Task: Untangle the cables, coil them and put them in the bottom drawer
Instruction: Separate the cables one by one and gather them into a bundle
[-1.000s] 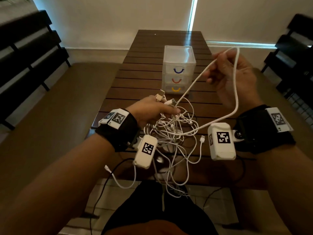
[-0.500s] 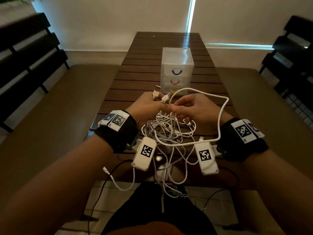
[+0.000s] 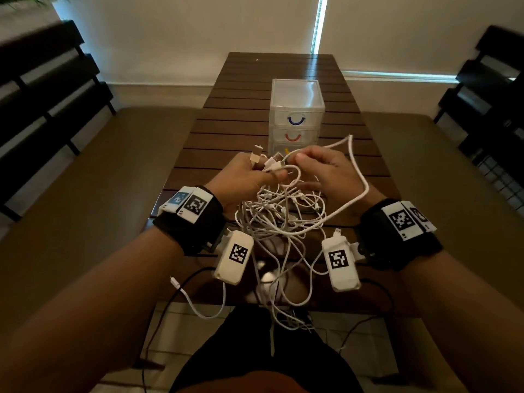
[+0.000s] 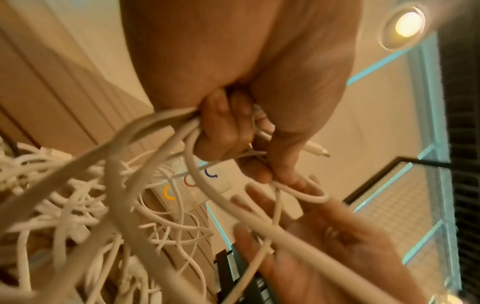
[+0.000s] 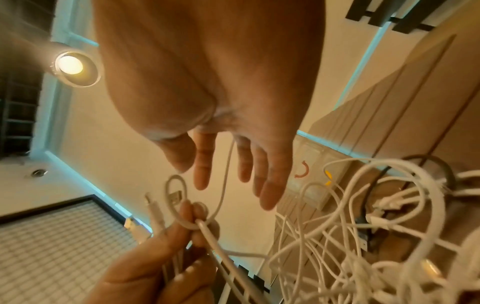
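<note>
A tangle of white cables (image 3: 283, 222) lies at the near edge of the wooden table (image 3: 249, 92), with several strands hanging over it. My left hand (image 3: 255, 175) grips a bunch of cable ends, whose plugs (image 3: 256, 154) stick out above my fingers (image 4: 221, 127). My right hand (image 3: 309, 168) is just right of it, its fingers (image 5: 265, 176) straight, with a thin cable (image 5: 226, 170) running between them. A thicker white loop (image 3: 360, 177) arcs round the right hand. The clear drawer unit (image 3: 296, 109) stands behind; my hands mostly hide its bottom drawer.
Padded benches (image 3: 93, 177) with black slatted backs (image 3: 42, 89) flank the table on both sides. A black wire (image 3: 181, 282) and a loose white cable end (image 3: 174, 280) hang below the table's near edge, above my lap (image 3: 255, 350).
My right hand came down from high on the right, bringing the cable loop to the left hand, and now sits against its fingertips. The left hand stayed put, still gripping the ends.
</note>
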`<control>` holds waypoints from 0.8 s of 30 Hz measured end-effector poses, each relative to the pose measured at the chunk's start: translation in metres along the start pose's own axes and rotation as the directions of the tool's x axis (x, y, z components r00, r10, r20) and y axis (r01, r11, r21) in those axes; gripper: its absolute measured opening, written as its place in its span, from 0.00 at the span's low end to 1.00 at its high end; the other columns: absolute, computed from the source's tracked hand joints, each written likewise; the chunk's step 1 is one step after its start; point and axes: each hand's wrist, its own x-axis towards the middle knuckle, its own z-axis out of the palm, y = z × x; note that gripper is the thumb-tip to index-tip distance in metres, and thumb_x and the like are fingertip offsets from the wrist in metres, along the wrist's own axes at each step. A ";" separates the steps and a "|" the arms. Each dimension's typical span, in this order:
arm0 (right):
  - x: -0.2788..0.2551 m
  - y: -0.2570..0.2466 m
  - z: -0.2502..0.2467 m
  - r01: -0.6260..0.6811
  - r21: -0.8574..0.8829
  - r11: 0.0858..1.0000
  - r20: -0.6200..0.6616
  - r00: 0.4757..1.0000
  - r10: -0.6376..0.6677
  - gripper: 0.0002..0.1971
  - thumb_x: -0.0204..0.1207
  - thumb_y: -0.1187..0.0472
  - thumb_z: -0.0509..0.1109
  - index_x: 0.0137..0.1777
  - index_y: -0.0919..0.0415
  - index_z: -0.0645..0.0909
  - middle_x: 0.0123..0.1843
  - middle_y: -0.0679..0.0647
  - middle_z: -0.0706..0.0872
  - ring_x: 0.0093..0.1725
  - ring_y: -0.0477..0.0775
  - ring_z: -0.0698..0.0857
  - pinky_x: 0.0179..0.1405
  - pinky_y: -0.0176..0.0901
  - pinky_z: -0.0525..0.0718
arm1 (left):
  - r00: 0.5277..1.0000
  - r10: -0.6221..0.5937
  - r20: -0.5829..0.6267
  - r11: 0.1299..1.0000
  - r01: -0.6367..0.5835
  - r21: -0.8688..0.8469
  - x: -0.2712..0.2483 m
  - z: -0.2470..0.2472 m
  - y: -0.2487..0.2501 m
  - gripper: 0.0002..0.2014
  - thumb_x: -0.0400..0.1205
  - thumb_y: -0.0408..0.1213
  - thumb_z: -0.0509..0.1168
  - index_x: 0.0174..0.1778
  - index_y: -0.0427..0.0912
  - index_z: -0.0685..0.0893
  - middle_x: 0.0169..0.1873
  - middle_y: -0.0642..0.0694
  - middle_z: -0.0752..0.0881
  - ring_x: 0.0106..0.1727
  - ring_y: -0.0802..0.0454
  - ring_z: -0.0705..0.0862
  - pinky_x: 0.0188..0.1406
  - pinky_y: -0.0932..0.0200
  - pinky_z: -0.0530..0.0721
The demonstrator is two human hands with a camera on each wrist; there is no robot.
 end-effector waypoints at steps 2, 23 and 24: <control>0.001 0.001 0.004 -0.075 0.159 0.985 0.078 0.995 0.063 0.10 0.85 0.62 0.61 0.59 0.53 0.83 0.56 0.55 0.88 0.51 0.52 0.89 0.50 0.50 0.89 | 0.999 -0.036 0.014 0.996 0.037 -0.086 0.000 -0.001 0.001 0.07 0.81 0.37 0.69 0.48 0.37 0.90 0.37 0.37 0.85 0.35 0.42 0.78 0.35 0.52 0.75; 0.020 -0.007 -0.061 -0.006 -0.398 0.917 -0.623 0.736 -0.266 0.06 0.80 0.53 0.68 0.42 0.49 0.82 0.37 0.46 0.84 0.42 0.58 0.87 0.47 0.56 0.87 | 1.000 0.022 -0.022 0.968 -0.016 0.249 -0.008 -0.027 -0.011 0.09 0.82 0.42 0.68 0.42 0.41 0.86 0.34 0.52 0.86 0.32 0.67 0.83 0.34 0.69 0.78; 0.021 -0.011 -0.064 0.022 -0.400 0.916 -0.632 0.717 -0.293 0.06 0.80 0.52 0.67 0.44 0.50 0.83 0.39 0.49 0.85 0.43 0.58 0.87 0.48 0.56 0.87 | 1.000 0.009 -0.013 0.964 -0.005 0.265 -0.007 -0.029 -0.013 0.06 0.82 0.41 0.68 0.42 0.44 0.85 0.34 0.53 0.85 0.31 0.68 0.83 0.34 0.69 0.78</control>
